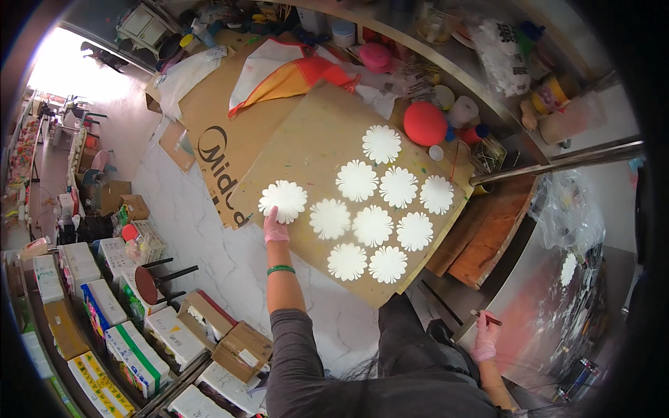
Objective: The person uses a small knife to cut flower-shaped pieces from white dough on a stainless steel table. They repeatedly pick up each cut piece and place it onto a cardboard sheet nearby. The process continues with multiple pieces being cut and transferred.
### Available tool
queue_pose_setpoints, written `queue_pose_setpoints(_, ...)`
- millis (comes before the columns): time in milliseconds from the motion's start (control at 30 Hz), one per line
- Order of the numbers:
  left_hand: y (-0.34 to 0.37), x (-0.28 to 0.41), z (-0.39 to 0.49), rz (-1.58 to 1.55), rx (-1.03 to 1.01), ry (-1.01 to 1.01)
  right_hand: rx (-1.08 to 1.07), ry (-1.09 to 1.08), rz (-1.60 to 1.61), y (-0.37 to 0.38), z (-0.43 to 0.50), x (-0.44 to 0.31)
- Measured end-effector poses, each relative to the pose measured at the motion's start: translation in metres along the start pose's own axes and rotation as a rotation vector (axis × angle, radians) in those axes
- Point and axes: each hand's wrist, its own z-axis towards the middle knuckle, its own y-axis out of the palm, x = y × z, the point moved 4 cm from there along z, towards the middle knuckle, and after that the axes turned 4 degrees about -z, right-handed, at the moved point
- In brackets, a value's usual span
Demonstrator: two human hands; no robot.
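My left hand, in a thin pink glove, pinches the lower rim of a white scalloped flower cutout. That cutout is over the left part of a paint-flecked cardboard sheet; I cannot tell whether it touches the sheet. Several similar cutouts lie apart from one another on the sheet's right half. Down at the right, my gloved right hand grips a short dark-handled tool, perhaps a brush. Beside it is a paint-smeared surface, where one more white cutout lies.
A red ball-like object and a small white cup stand behind the cutouts. A metal bar juts in from the right above a wooden trough. Stacked cartons and a stool are at the left.
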Motion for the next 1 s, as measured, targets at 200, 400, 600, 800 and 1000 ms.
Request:
queue_pose_setpoints(200,-0.086,-0.050,0.026,-0.109,0.438,-0.145,-0.012,0.018,-0.164,-0.001,0.004,0.000)
queue_pose_setpoints(400,-0.095,-0.046,0.019,-0.087,0.302,-0.136,-0.068,0.028,-0.189,0.006,0.004,0.002)
queue_pose_setpoints(600,-0.066,-0.053,-0.046,0.121,0.504,0.044,-0.040,0.066,-0.111,0.005,-0.003,-0.003)
queue_pose_setpoints(800,-0.027,-0.130,-0.132,0.319,0.110,0.183,-0.012,-0.015,-0.119,-0.008,-0.016,-0.001)
queue_pose_setpoints(1000,0.137,-0.235,-0.257,0.600,-0.293,0.224,0.123,-0.179,-0.343,-0.039,-0.017,0.028)
